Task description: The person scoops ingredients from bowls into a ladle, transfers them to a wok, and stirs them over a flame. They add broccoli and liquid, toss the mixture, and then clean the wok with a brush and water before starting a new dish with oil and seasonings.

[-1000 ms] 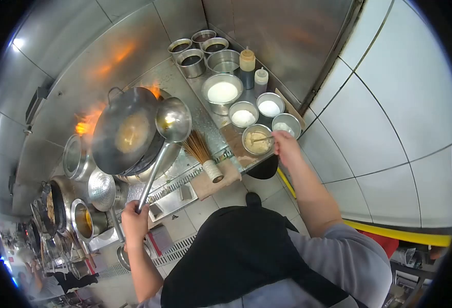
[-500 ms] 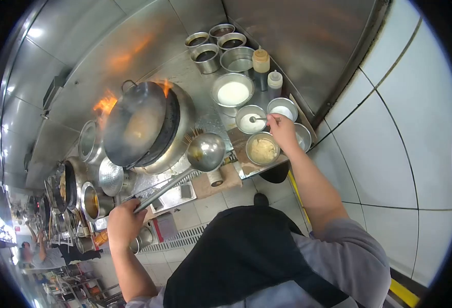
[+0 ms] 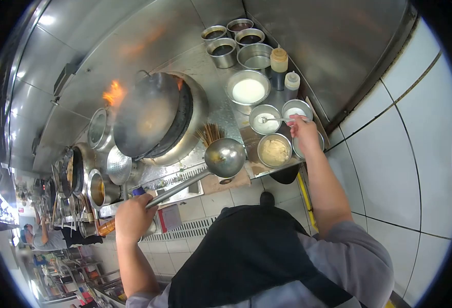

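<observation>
My left hand (image 3: 135, 218) is wrapped round the long handle of a metal ladle (image 3: 225, 157). The ladle's bowl is held out in front of the counter's edge, to the right of the wok (image 3: 149, 115). With its fingers pinched, my right hand (image 3: 304, 132) grips a small metal spoon (image 3: 280, 120) by the handle end. The spoon's tip is inside a metal bowl (image 3: 252, 127) of white seasoning. Just below that stands a bowl of pale yellow paste or powder (image 3: 275, 151). Another bowl of white contents (image 3: 296, 109) sits behind the right hand.
Flames (image 3: 114, 93) rise behind the smoking wok. A bowl of white liquid (image 3: 247, 90), squeeze bottles (image 3: 279, 64) and several pots of dark sauce (image 3: 222, 51) line the counter. A bamboo brush (image 3: 211, 133) lies near the ladle. Another person (image 3: 49, 238) stands far left.
The whole view has shifted, so the counter appears further right. My right hand has drawn slightly away from the bowl, showing more of the spoon's handle. Flames by the wok look smaller.
</observation>
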Available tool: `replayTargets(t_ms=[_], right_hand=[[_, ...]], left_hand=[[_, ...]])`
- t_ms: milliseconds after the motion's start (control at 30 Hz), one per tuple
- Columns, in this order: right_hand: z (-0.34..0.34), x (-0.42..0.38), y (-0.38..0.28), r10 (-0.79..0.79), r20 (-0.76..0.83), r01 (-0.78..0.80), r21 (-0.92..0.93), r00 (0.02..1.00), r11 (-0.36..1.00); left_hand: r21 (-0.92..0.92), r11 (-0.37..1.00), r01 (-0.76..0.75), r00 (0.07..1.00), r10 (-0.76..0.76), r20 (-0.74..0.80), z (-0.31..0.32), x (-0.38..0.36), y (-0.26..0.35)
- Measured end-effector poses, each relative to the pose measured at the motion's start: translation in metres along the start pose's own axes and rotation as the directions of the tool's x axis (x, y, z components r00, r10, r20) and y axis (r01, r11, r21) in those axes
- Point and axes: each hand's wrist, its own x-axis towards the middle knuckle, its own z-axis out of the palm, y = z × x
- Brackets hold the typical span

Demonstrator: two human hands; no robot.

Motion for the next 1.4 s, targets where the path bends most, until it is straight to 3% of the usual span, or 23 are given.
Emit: replayTargets(t_ms=[100,133,167,200,267,433,500,767,833,967,1200,1267,1400], right_hand=[[-0.001,-0.019,-0.022,0.061,0.082,-0.065,0.051,0.995,0.997],[0.001,-0.030,-0.033,0.011,0.179,-0.018,0.039,0.984,0.999],[0.005,-0.043,-0.043,0.013,0.178,-0.021,0.039,0.984,0.999],[0.009,-0.055,-0.053,-0.082,0.147,0.106,-0.166,0.986,0.980],[0.006,-0.069,-0.055,-0.273,0.106,0.288,-0.504,0.956,0.814],[-0.018,-0.078,-0.031,-0.146,0.113,0.184,-0.545,0.983,0.818],[-0.023,-0.072,-0.004,-0.255,0.133,0.280,-0.633,0.958,0.722],[-0.029,-0.074,0.012,-0.073,0.023,0.075,-0.496,0.997,0.865],[-0.034,-0.075,0.003,0.046,-0.033,-0.054,-0.342,0.998,0.938],[-0.036,-0.076,0.001,0.091,-0.014,-0.091,-0.312,0.996,0.946],[-0.038,-0.080,-0.017,0.119,-0.029,-0.123,-0.186,0.992,0.975],[-0.035,-0.088,-0.033,0.077,0.043,-0.071,-0.115,0.996,0.991],[-0.028,-0.107,-0.064,-0.050,0.137,0.073,-0.171,0.989,0.982]], left_hand=[[0.024,0.999,-0.023,0.999,0.023,-0.033,0.003,0.010,0.002],[0.051,0.997,-0.053,0.997,0.056,-0.055,0.005,0.015,0.003],[0.079,0.993,-0.084,0.993,0.090,-0.073,0.006,0.019,0.004],[0.079,0.993,-0.087,0.993,0.092,-0.069,0.005,0.022,0.007],[0.084,0.993,-0.085,0.995,0.089,-0.041,0.002,0.028,0.015],[0.029,0.994,-0.104,0.995,0.104,-0.008,-0.009,0.030,0.021],[0.040,0.994,-0.103,0.995,0.103,-0.009,-0.011,0.030,0.020],[0.143,0.982,-0.123,0.992,0.126,-0.011,-0.009,0.021,0.012],[0.168,0.976,-0.139,0.990,0.143,-0.011,-0.007,0.018,0.010],[0.155,0.982,-0.107,0.994,0.107,0.009,-0.007,0.011,0.010],[0.177,0.973,-0.148,0.989,0.141,0.052,-0.004,0.006,0.011],[0.184,0.971,-0.150,0.988,0.143,0.054,-0.002,0.005,0.013],[0.168,0.969,-0.183,0.983,0.179,0.040,-0.001,0.006,0.020]])
